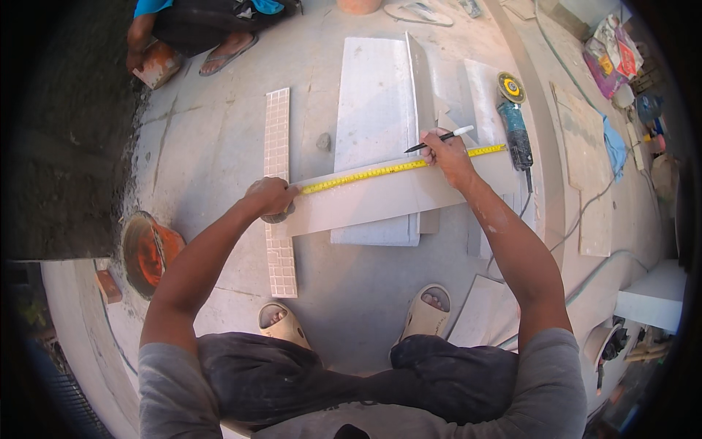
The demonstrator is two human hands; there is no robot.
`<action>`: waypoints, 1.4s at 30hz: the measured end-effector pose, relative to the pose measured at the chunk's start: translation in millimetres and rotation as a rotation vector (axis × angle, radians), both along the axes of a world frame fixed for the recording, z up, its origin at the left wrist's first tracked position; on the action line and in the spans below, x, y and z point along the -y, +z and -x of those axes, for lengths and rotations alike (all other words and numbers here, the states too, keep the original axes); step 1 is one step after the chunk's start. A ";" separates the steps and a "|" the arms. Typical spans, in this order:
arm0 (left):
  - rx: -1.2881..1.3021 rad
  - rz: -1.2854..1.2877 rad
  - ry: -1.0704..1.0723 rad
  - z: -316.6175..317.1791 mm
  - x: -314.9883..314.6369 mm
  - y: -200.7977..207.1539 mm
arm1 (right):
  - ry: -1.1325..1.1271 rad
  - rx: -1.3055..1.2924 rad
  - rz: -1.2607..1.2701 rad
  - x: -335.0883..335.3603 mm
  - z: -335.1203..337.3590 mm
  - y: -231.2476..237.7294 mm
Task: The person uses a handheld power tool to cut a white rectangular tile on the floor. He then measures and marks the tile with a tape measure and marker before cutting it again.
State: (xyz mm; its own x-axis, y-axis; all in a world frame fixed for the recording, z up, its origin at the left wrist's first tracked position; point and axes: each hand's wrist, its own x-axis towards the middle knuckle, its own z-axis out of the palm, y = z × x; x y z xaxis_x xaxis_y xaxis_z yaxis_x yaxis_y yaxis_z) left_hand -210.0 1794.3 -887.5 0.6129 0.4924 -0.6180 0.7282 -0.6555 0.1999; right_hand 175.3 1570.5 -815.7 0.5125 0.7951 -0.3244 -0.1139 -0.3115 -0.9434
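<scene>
A yellow tape measure (365,175) is drawn out along a long pale tile strip (351,205). At the strip's left end my left hand (272,196) is closed round the tape's case, mostly hidden under the fingers. My right hand (447,156) grips a black marker (424,145) with a white end, its tip pointing left just above the tape's edge. The fingers of that hand also rest by the tape. Under the strip lies a white box-like slab (375,95). A narrow tile piece with a gridded back (278,139) passes beneath the strip's left end.
An angle grinder (516,124) with a yellow-centred disc lies right of the tape's end, its cord trailing nearer. An orange bucket (150,252) stands at left. Another person's hand (137,60) touches a container at upper left. Boards (581,139) and cables lie at right.
</scene>
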 end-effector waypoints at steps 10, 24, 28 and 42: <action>0.039 0.254 0.127 21.3 68.0 63.2 | -0.377 0.441 0.325 147.7 -106.4 58.6; -0.011 0.265 0.116 34.3 93.2 72.5 | -0.294 0.237 0.473 205.8 -130.8 -6.4; 0.017 0.268 0.106 42.8 92.6 63.1 | -0.340 0.281 0.428 204.6 -123.7 3.6; -0.040 0.258 -0.026 45.1 91.8 37.6 | 0.308 0.176 0.131 76.7 28.3 33.8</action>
State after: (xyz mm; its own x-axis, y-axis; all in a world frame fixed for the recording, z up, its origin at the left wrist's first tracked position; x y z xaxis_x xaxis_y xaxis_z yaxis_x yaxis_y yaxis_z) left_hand -255.2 1702.5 -849.9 0.5962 0.2995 -0.7449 0.7224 -0.6050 0.3348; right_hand 146.9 1493.7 -781.9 0.3124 0.8781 -0.3623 0.1641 -0.4255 -0.8899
